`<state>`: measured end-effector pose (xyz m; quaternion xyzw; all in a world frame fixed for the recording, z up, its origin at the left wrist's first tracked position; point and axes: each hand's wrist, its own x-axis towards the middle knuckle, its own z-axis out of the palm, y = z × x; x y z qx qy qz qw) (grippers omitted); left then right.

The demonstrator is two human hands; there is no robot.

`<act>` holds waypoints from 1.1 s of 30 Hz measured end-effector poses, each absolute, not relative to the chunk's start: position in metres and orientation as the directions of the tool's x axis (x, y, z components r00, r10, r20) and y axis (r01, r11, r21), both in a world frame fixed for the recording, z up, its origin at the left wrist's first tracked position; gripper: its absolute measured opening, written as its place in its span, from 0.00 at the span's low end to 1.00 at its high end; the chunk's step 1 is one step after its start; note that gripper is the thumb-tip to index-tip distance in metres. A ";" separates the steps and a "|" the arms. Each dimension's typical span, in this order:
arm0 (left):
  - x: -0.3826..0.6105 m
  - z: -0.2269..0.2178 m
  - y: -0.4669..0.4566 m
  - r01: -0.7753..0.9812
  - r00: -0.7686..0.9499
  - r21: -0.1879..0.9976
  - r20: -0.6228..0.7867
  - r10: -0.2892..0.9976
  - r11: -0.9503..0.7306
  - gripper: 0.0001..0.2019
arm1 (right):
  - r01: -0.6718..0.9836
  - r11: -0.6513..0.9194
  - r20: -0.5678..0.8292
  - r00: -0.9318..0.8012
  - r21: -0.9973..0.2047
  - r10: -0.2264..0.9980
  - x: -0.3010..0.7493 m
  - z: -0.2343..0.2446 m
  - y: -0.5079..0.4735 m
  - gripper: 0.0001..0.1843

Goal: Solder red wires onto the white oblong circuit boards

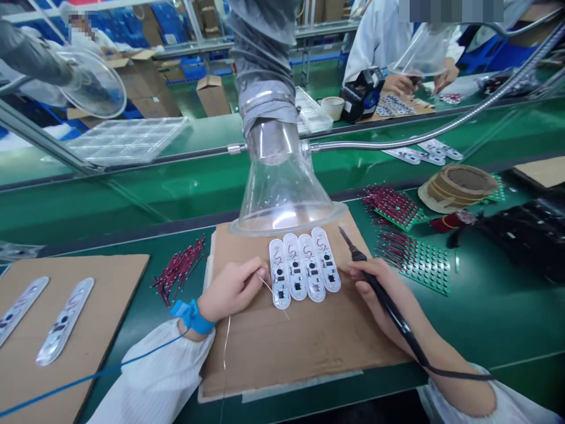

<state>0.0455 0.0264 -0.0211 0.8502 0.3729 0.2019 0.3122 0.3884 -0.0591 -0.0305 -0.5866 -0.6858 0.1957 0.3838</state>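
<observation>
Several white oblong circuit boards [304,268] lie side by side on a cardboard sheet [291,341] under a clear funnel-shaped fume hood [282,194]. My left hand [232,288], with a blue wrist strap [192,316], pinches a thin solder wire [269,288] just left of the boards. My right hand [379,288] grips a black soldering iron [357,253]. Its tip points up and away, right of the boards.
A pile of short red wires [179,268] lies left of the cardboard. Green component panels [419,265] and a roll of tape [459,185] sit to the right. Two more boards [66,321] rest on cardboard at far left. Another person [397,41] works across the conveyor.
</observation>
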 end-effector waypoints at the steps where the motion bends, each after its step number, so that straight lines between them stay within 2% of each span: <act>1: 0.048 -0.022 0.025 0.503 0.629 0.695 0.113 0.769 -0.514 0.14 | 0.649 0.256 0.313 -0.029 -0.717 0.949 0.385 -0.033 -0.059 0.13; 5: 0.051 -0.024 0.025 0.528 0.582 0.697 0.119 0.805 -0.485 0.15 | 0.643 0.295 0.344 -0.051 -0.707 0.937 0.379 -0.038 -0.054 0.14; 8: 0.044 -0.024 0.032 0.559 0.525 0.677 0.159 0.836 -0.479 0.10 | 0.659 0.264 0.337 -0.017 -0.705 0.941 0.381 -0.031 -0.053 0.13; 11: 0.031 -0.023 0.040 0.571 0.458 0.670 0.219 0.862 -0.474 0.06 | 0.562 0.266 0.342 0.032 -0.783 0.939 0.379 -0.020 -0.056 0.15; 14: 0.023 -0.024 0.047 0.574 0.396 0.682 0.253 0.883 -0.453 0.10 | 0.461 0.250 0.268 -0.029 -0.852 0.963 0.370 -0.015 -0.059 0.15; 18: 0.024 -0.028 0.049 0.596 0.355 0.683 0.249 0.901 -0.423 0.11 | 0.453 0.210 0.193 -0.086 -0.866 0.978 0.355 -0.019 -0.055 0.10; 24: 0.027 -0.030 0.048 0.601 0.365 0.657 0.282 0.887 -0.456 0.11 | 0.518 0.243 0.227 -0.095 -0.820 0.969 0.344 -0.024 -0.047 0.14; 33: 0.028 -0.030 0.049 0.604 0.367 0.646 0.293 0.883 -0.466 0.10 | 0.542 0.221 0.185 -0.121 -0.810 0.975 0.341 -0.021 -0.048 0.15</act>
